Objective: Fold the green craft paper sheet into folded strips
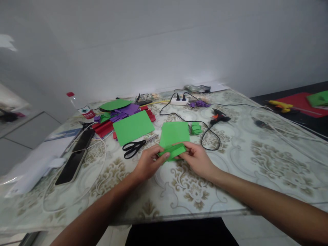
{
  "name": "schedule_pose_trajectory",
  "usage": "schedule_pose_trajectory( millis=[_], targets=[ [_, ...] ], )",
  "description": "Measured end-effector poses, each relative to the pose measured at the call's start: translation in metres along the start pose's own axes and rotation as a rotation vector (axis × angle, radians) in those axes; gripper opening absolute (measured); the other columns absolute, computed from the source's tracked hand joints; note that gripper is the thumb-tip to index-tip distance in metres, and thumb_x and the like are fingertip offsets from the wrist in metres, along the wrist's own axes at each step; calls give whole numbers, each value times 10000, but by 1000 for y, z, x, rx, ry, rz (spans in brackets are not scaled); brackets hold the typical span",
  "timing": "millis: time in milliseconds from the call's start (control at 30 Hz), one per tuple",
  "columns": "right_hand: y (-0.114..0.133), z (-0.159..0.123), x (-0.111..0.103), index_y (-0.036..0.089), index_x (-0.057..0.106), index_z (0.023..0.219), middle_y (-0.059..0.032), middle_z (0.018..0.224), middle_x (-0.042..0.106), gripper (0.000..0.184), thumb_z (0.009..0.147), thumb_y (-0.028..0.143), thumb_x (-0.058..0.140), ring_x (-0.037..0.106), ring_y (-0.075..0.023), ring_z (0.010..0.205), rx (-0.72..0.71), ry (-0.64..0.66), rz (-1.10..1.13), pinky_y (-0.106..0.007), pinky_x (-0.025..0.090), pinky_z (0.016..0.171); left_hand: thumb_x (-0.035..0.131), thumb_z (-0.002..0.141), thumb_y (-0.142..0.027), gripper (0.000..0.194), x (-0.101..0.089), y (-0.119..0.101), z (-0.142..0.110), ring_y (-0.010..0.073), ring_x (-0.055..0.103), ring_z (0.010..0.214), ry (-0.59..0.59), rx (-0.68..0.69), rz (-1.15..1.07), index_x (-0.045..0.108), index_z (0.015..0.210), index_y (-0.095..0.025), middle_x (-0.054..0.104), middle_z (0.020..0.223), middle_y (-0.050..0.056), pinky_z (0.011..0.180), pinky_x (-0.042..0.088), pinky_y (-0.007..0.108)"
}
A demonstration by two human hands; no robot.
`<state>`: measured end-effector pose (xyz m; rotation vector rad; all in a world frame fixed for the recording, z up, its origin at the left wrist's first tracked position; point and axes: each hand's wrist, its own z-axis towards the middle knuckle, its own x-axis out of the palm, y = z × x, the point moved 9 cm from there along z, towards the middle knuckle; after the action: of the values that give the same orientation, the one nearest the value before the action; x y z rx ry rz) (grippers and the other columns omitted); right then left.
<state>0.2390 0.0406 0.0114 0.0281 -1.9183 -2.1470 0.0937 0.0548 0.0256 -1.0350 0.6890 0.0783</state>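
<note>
Between my two hands is a folded strip of green paper (175, 150), held just above the table. My left hand (151, 160) pinches its left end between thumb and fingers. At the right end, the fingers of my right hand (196, 158) grip the strip, partly hidden behind it. Directly behind lies a green paper sheet (175, 131). To its right sits a small stack of folded green paper pieces (196, 128). Black-handled scissors (134, 148) rest left of my hands, beside a larger green sheet (134, 126).
Red and purple paper pieces (125, 114) are heaped at the back left near a bottle (83, 107). A phone (70, 167) and white cable lie left. A black glue gun (219, 117), its looping cord and a white power strip (179, 101) occupy the back right.
</note>
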Motion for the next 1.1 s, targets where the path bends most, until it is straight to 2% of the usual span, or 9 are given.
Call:
schedule_pose_trajectory(
  millis=[200,333,467,667,1100],
  targets=[
    [9,-5,7,180,698,875,0,794,717,131,770,257,716,681,-168,781,10,88,26,-283,550,787,611,950,-335,325,-4,3,0,133,511,650,-36,2,24,576,671,-172,555,661,-12,617,378,258],
    [5,-4,3,180,668,772,8,744,671,214,809,376,746,645,-156,717,22,34,12,-294,574,754,619,943,-331,320,-5,0,0,133,504,641,-49,17,51,562,671,-174,542,654,-16,606,373,257],
    [-4,-3,4,190,717,881,-11,872,719,310,809,489,757,692,-181,825,56,19,46,-353,606,860,631,938,-319,319,-5,-2,0,133,498,649,-57,41,75,537,669,-174,535,669,-16,614,377,258],
    [-8,-3,5,188,744,985,-31,970,750,382,814,530,746,727,-218,920,64,35,41,-393,611,913,640,931,-317,306,-5,-3,0,137,511,664,-64,66,96,529,683,-176,549,696,-8,613,387,260],
    [-4,-3,5,197,756,959,-28,913,755,351,806,513,759,736,-205,869,68,33,47,-388,620,896,639,920,-342,312,-7,-5,1,137,509,642,-76,52,126,539,671,-183,535,667,-13,592,394,254]
  ],
)
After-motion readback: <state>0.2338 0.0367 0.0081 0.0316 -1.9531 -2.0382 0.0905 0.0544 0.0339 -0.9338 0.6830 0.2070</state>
